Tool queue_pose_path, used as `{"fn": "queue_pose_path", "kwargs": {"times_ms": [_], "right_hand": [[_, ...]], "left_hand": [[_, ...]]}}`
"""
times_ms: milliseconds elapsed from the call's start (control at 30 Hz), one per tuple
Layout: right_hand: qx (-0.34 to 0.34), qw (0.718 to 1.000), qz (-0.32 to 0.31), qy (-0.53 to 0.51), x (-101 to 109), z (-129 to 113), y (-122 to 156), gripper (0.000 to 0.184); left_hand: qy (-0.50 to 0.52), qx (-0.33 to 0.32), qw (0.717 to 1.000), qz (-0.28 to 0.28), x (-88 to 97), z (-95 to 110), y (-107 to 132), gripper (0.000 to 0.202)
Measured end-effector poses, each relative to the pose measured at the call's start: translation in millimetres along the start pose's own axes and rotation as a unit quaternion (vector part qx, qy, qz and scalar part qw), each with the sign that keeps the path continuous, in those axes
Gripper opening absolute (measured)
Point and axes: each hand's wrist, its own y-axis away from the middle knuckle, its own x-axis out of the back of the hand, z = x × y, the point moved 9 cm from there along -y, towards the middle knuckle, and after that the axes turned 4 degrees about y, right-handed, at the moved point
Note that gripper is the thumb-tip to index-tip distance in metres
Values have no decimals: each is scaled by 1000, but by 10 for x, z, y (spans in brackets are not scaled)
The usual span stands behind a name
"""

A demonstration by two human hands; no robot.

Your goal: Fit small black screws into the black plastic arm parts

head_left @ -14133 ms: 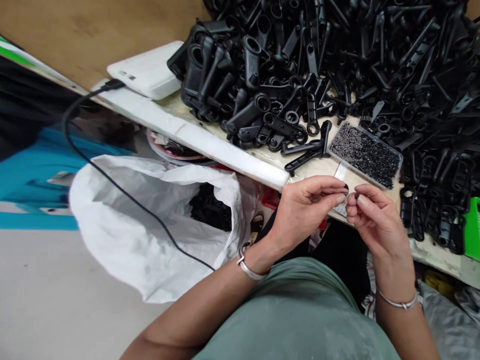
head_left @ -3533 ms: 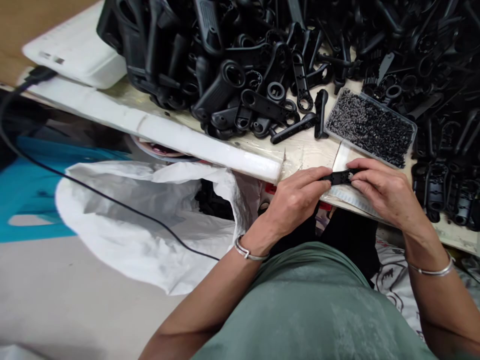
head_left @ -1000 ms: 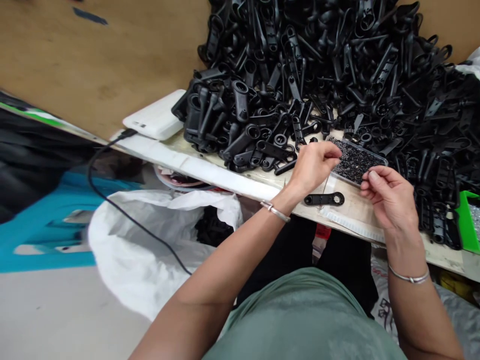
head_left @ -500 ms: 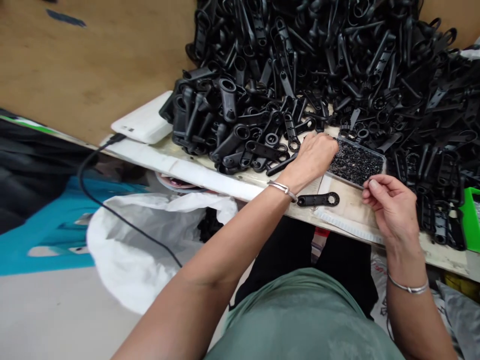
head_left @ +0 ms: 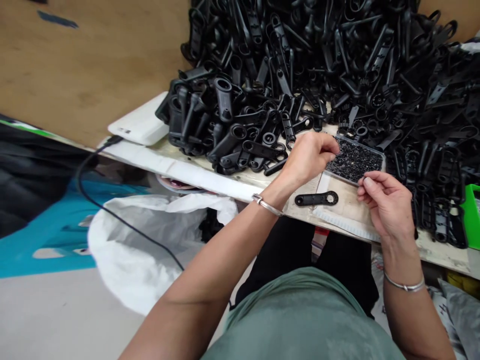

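Note:
A shallow clear tray [head_left: 342,178] full of tiny black pieces [head_left: 354,159] sits on the worktable. At its left edge is my left hand [head_left: 311,154], thumb and fingers pinched together; whatever they hold is too small to make out. By the tray's near right corner my right hand [head_left: 390,200] is closed, thumb pressed on the forefinger, and a small dark bit seems to show at the tips, its kind unclear. On the table between my hands lies a flat black plastic handle part [head_left: 317,198] with a toothed ring at its right end.
Black plastic handle parts [head_left: 277,65] are heaped high behind the tray and to both sides. A white box-shaped device [head_left: 140,122] with a black cable stands at the left. A white bag [head_left: 127,240] hangs open below the table edge. A green bin [head_left: 472,217] is at the far right.
My left hand has drawn back slightly and turned, its pinched fingers now showing at the tray's left edge. My right hand has shifted a little up and left, still pinched.

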Motion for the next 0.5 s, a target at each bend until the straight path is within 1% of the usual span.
{"fn": "queue_pose_path", "kwargs": {"times_ms": [67,100,200,300,367,433,500], "right_hand": [[-1,1000,2,1,-16,1,3,22],[-2,1000,3,0,-21,3,6,23],[-3,1000,3,-1,-31,0,20,22],[0,1000,-2,4,-55,-15,23,20],[1,1000,-6,3,-86,-22,11,20],[1,1000,-7,-4,-122,-27,-10,21],[1,1000,-9,-17,-168,-29,-30,22]], "left_hand": [[71,20,997,24,23,-71,21,13],[91,28,995,34,31,-104,26,13],[108,38,991,66,69,-158,34,14],[120,27,988,93,112,-154,43,11],[156,24,982,104,123,-151,56,10],[230,35,967,106,106,-164,85,12],[320,59,940,100,60,-180,138,13]]}}
